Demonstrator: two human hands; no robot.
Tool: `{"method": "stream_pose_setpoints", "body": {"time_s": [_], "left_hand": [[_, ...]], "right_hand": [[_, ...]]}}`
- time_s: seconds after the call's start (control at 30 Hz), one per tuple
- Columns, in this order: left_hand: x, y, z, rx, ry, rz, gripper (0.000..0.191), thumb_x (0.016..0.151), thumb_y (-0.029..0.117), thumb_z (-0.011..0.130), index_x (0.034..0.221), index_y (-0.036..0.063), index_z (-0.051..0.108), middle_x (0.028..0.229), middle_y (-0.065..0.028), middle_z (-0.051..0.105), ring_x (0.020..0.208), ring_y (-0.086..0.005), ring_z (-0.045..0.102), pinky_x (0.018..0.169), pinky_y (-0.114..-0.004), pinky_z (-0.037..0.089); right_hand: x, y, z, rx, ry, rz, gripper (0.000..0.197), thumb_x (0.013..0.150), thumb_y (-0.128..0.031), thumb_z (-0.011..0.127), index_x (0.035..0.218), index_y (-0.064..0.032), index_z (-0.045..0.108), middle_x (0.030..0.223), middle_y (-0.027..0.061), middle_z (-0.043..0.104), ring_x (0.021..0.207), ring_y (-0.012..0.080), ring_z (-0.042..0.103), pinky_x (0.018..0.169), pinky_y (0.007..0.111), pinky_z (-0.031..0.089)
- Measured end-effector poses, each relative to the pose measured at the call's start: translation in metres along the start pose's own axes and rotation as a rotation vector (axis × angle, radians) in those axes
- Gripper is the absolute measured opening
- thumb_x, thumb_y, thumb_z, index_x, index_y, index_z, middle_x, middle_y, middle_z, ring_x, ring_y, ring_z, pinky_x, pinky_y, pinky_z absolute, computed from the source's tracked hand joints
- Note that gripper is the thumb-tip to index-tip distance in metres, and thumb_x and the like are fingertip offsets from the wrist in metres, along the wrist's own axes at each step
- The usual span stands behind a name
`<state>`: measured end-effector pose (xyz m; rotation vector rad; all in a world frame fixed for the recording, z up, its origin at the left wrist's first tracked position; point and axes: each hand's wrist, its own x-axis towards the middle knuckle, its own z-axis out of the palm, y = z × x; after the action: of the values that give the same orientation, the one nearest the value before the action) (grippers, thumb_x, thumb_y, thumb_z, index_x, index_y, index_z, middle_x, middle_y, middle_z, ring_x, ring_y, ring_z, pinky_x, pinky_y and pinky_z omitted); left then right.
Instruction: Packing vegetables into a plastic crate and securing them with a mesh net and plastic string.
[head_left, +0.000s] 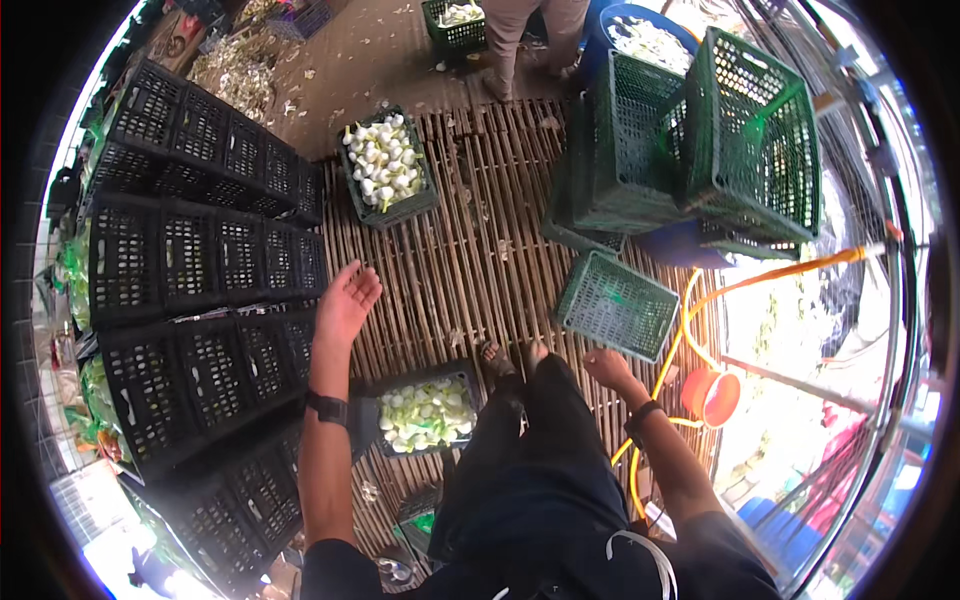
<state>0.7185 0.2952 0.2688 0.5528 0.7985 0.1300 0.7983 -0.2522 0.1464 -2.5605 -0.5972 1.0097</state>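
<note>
My left hand (349, 302) is held out over the bamboo slat floor (480, 285), its fingers apart and nothing in it. My right hand (609, 369) is at the near edge of a green plastic crate (619, 304); its fingers are curled, and whether they grip the rim is unclear. That crate shows no contents. Beside my left leg sits a dark crate holding pale green-white bulbs (426, 415). Farther ahead stands a green crate (397, 213) heaped with white bulbs with short stems (384, 161).
Stacked black crates (202, 255) line the left. Tall green crates (645, 180) stand at the right, near a blue tub (626, 11) of white pieces. A yellow hose (671, 352) and an orange bucket (711, 397) lie right. Another person (502, 45) stands at the top.
</note>
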Motion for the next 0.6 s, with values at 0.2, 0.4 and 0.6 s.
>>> {"method": "stream_pose_setpoints", "body": {"time_s": [0.2, 0.4, 0.6], "left_hand": [[0.036, 0.123, 0.047, 0.077, 0.026, 0.359, 0.031, 0.103, 0.014, 0.039, 0.127, 0.0024, 0.055, 0.108, -0.0115, 0.065, 0.100, -0.0238, 0.063, 0.099, -0.042, 0.050], [0.079, 0.107, 0.000, -0.032, 0.305, 0.178, 0.030, 0.094, 0.025, 0.062, 0.117, 0.0051, 0.061, 0.104, -0.0128, 0.066, 0.096, -0.0251, 0.066, 0.091, -0.044, 0.054], [0.154, 0.011, -0.004, -0.200, 0.331, -0.031, 0.040, 0.092, 0.027, 0.066, 0.121, 0.0040, 0.052, 0.100, -0.0160, 0.068, 0.099, -0.0292, 0.067, 0.094, -0.048, 0.053]], "right_hand": [[0.117, -0.073, -0.095, 0.074, 0.014, -0.035, 0.019, 0.084, -0.025, 0.060, 0.094, -0.0105, 0.068, 0.088, 0.0196, 0.069, 0.086, 0.0386, 0.066, 0.075, 0.047, 0.053], [0.269, -0.143, -0.140, -0.108, -0.116, -0.260, 0.017, 0.082, -0.023, 0.059, 0.089, -0.0095, 0.067, 0.087, 0.0166, 0.069, 0.085, 0.0393, 0.065, 0.074, 0.050, 0.052], [0.417, -0.241, -0.170, -0.203, -0.145, -0.371, 0.019, 0.085, -0.024, 0.055, 0.092, -0.0088, 0.065, 0.086, 0.0202, 0.068, 0.084, 0.0407, 0.065, 0.075, 0.050, 0.052]]}}
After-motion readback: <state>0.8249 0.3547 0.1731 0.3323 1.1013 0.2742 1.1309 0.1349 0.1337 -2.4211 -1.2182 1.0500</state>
